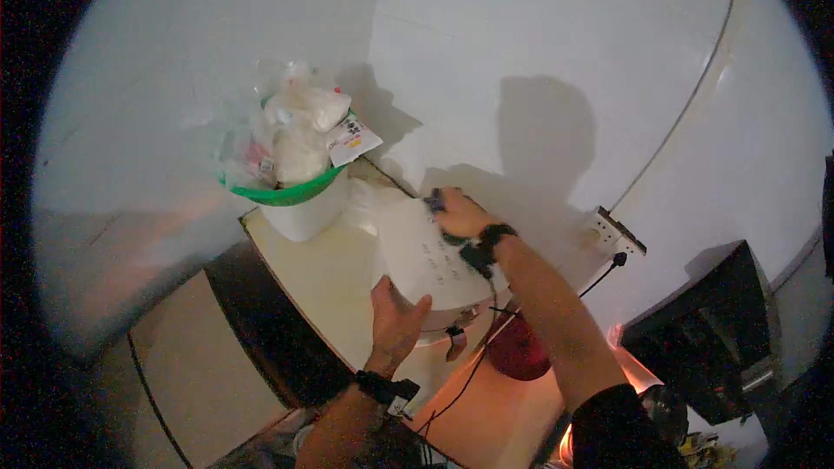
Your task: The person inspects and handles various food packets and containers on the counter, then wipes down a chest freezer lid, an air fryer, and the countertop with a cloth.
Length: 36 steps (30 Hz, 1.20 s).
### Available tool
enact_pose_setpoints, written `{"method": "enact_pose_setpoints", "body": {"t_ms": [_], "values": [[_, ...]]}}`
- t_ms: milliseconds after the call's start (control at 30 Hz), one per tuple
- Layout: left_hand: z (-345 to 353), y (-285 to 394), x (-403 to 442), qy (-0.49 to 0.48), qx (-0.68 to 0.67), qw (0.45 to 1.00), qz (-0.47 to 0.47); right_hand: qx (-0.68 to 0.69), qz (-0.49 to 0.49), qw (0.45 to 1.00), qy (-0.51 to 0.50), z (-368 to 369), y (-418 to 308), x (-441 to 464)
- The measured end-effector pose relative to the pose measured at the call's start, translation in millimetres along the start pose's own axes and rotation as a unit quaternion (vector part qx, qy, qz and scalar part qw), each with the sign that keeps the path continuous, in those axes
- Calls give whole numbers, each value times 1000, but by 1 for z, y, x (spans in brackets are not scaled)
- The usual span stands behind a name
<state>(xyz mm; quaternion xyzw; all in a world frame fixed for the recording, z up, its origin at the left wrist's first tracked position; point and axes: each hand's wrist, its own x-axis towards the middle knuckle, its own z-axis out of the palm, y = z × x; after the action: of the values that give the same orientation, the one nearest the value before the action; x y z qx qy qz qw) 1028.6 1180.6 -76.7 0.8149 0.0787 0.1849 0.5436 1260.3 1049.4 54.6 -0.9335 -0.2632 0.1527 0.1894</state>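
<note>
A white rounded appliance or container point(413, 247) with rows of dark marks on its top stands on the pale counter. My left hand point(398, 317) rests against its near left side, thumb and fingers spread apart. Over its far right part reaches my right hand point(462, 214), its fingers curled on a dark object at the top edge, too small to name. Both wrists wear dark bands. A metal clasp shows on the near side of the white thing.
A white bucket point(302, 219) with a green rim holds plastic bags and a printed packet point(354, 139). A red round object point(519, 347) lies near cables. A power strip point(618, 231) with a black plug is on the wall. A dark box-like unit point(704, 330) stands at the right.
</note>
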Motion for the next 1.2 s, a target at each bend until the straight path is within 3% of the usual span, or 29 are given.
{"method": "enact_pose_setpoints", "body": {"t_ms": [67,133,167,233,300,367,467,500,567,667,700,767,833,867,967,1000,1067,1100,1133,1167,1200], "values": [[3,3,4,-2,-33,999,-10,74,-132,986,73,39,-32,15],[3,-11,1,49,-10,994,98,36,-226,973,-10,64,-87,3],[10,-20,1,43,-11,994,99,11,-248,967,-60,78,-99,-16],[23,-37,3,11,-343,939,34,-11,-272,956,-112,101,-94,-44],[26,-23,1,13,-334,941,53,68,-368,927,27,105,-67,-69],[31,-26,6,38,-254,964,68,81,-318,944,23,68,-53,-94],[36,-26,4,59,-11,997,55,18,-136,988,64,36,20,-103],[40,-29,11,-11,-77,996,-37,13,-103,991,88,29,52,-94],[45,-23,9,24,-42,999,-8,8,-4,989,149,15,77,-73],[44,-11,14,16,-12,1000,5,4,19,989,145,18,90,-18],[41,-8,17,-16,-23,1000,-14,8,13,989,149,26,82,-9],[38,-12,18,-11,-15,1000,-4,-29,-150,976,155,54,59,3],[43,-26,14,-21,-9,1000,7,33,-203,974,96,68,17,-41],[49,-39,16,3,-35,999,30,14,-278,955,101,92,36,-40],[52,-85,32,-3,-75,994,81,21,-301,950,84,89,18,-111],[40,-76,30,-30,-94,989,108,68,-272,959,47,83,18,-130],[21,-79,17,-49,-71,994,67,111,-239,965,7,82,12,-159],[12,-89,9,-29,-86,995,45,342,-137,930,-12,84,5,-174],[8,-93,4,-6,-100,995,24,549,-30,835,-28,84,-7,-186],[-1,-83,-11,-17,-172,985,-3,648,-24,761,-14,81,-32,-203],[-7,-79,-24,-16,-173,985,-5,648,-24,761,-16,94,-26,-200]]}}
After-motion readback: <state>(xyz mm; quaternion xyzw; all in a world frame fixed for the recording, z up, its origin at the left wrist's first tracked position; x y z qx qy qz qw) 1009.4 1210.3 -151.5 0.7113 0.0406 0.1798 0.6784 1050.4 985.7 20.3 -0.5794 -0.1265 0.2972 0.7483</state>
